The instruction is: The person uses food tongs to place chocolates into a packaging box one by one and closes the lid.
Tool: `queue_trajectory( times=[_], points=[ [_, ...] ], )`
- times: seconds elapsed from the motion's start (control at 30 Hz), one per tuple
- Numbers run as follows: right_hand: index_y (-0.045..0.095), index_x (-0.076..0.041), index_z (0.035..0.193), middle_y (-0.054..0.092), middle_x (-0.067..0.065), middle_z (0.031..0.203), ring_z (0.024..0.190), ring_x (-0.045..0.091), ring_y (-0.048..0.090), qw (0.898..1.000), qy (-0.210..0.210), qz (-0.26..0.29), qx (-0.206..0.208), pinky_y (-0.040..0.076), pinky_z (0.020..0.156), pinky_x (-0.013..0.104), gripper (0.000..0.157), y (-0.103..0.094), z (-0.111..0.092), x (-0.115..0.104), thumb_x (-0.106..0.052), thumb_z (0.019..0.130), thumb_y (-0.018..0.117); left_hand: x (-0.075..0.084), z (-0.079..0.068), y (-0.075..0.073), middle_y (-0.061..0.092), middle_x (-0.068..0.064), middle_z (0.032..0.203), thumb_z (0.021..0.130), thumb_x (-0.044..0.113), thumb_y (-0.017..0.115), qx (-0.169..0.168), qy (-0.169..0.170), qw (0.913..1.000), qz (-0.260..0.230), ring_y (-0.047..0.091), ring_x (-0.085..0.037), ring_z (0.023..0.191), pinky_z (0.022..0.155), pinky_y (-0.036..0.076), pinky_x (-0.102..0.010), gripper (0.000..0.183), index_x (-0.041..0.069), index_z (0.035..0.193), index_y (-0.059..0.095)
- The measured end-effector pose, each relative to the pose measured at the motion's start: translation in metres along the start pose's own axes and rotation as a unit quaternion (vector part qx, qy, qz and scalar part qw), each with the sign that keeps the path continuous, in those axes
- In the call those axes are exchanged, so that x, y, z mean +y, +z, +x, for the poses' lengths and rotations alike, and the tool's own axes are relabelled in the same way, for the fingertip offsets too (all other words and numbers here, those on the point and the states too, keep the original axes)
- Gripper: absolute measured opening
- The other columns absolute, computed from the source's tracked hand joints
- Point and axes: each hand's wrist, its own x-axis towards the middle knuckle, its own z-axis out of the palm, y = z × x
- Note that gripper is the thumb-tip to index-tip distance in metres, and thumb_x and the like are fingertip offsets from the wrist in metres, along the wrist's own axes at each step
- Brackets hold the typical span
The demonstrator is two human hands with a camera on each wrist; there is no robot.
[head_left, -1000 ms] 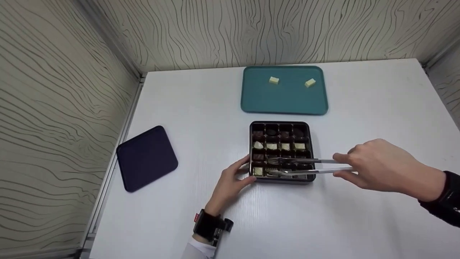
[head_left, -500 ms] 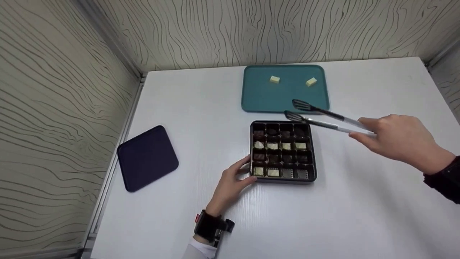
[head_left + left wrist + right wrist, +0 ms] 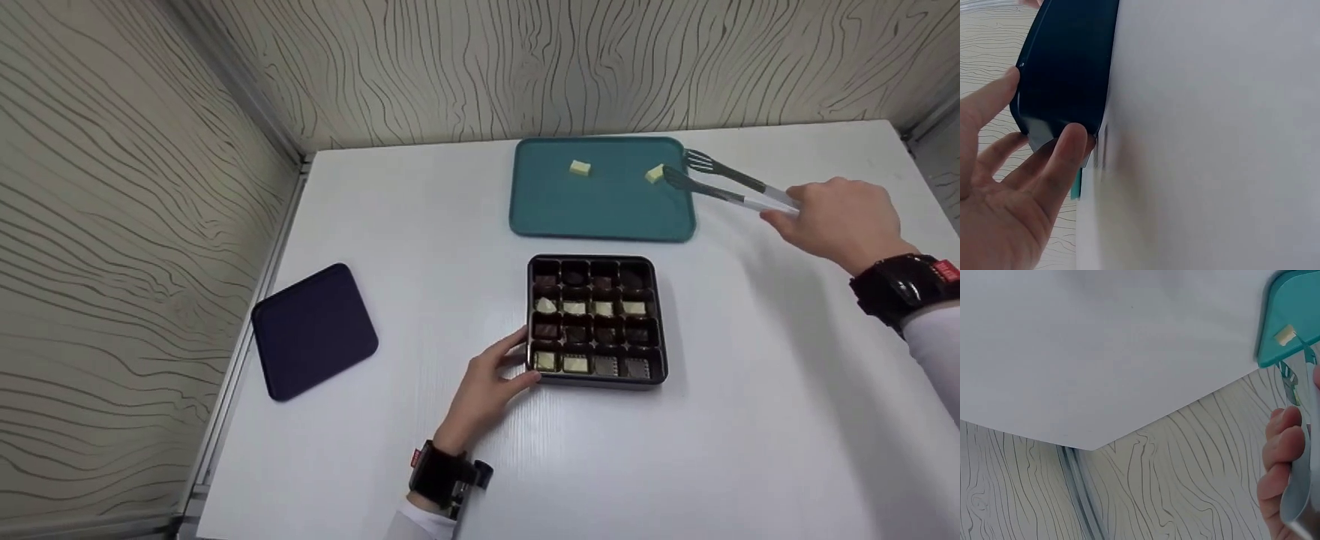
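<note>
The black chocolate box lies in the middle of the table, divided into compartments with dark and white chocolates. My left hand grips its near left corner, the thumb at the front wall and the fingers along the left side; the left wrist view shows the box wall close up. In my right hand are kitchen tongs with dark slotted heads, their arms spread apart. The heads are over the right edge of the teal tray, one overlapping the right-hand white chocolate piece.
A second white piece lies on the tray, left of the first. A dark navy square lid or tray lies at the table's left side. Wood-patterned panels rise behind the white table and to its left.
My right hand has lifted the tongs out of the box and carried them up and right to the tray's right edge. My left hand keeps its hold on the box corner.
</note>
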Motion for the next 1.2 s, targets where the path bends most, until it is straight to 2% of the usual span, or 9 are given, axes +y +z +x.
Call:
queue_trajectory(
  times=[0.23,0.53,0.7,1.03,1.2],
  points=[
    [0.071,0.008,0.111,0.062,0.015,0.063,0.059,0.030,0.056,0.999,-0.010,-0.007,-0.042,0.043,0.044,0.038,0.050,0.002,0.021,-0.001,-0.040,0.100,0.062,-0.001,-0.001,0.003,0.051,-0.014,0.162,0.096,0.020,0.078,-0.001,-0.005,1.0000,-0.001,0.064,-0.034,0.136,0.114,0.056,-0.044,0.070,0.022,0.159,0.047],
    [0.073,0.010,0.109,0.055,0.010,0.058,0.060,0.029,0.053,0.998,0.011,0.014,-0.053,0.042,0.045,0.035,0.055,0.008,0.041,-0.005,-0.043,0.101,0.060,0.000,0.002,0.006,0.052,-0.012,0.162,0.096,0.022,0.078,-0.004,-0.003,1.0000,-0.001,0.066,-0.033,0.134,0.115,0.055,-0.045,0.070,0.020,0.159,0.047],
    [0.074,0.007,0.111,0.060,0.011,0.063,0.060,0.029,0.055,0.998,0.006,0.024,-0.063,0.042,0.045,0.035,0.054,0.004,0.043,-0.008,-0.044,0.100,0.059,-0.001,0.001,0.006,0.053,-0.011,0.161,0.097,0.024,0.077,-0.004,-0.002,0.9999,0.016,0.066,-0.032,0.134,0.114,0.056,-0.045,0.069,0.021,0.159,0.048],
    [0.075,0.007,0.114,0.069,0.015,0.069,0.061,0.026,0.058,0.996,-0.046,0.012,-0.077,0.047,0.046,0.037,0.051,-0.004,0.038,-0.028,-0.040,0.099,0.064,0.000,0.001,-0.001,0.053,-0.012,0.161,0.097,0.021,0.077,-0.003,0.011,0.9999,0.004,0.068,-0.032,0.132,0.115,0.056,-0.043,0.069,0.017,0.159,0.047],
    [0.076,0.007,0.109,0.065,0.012,0.066,0.060,0.026,0.057,0.996,-0.044,0.025,-0.067,0.045,0.045,0.036,0.047,-0.001,0.043,-0.037,-0.038,0.099,0.063,-0.001,0.002,-0.002,0.054,-0.011,0.161,0.097,0.022,0.077,-0.003,0.012,0.9999,0.006,0.068,-0.031,0.132,0.113,0.057,-0.041,0.069,0.019,0.159,0.047]
  ],
)
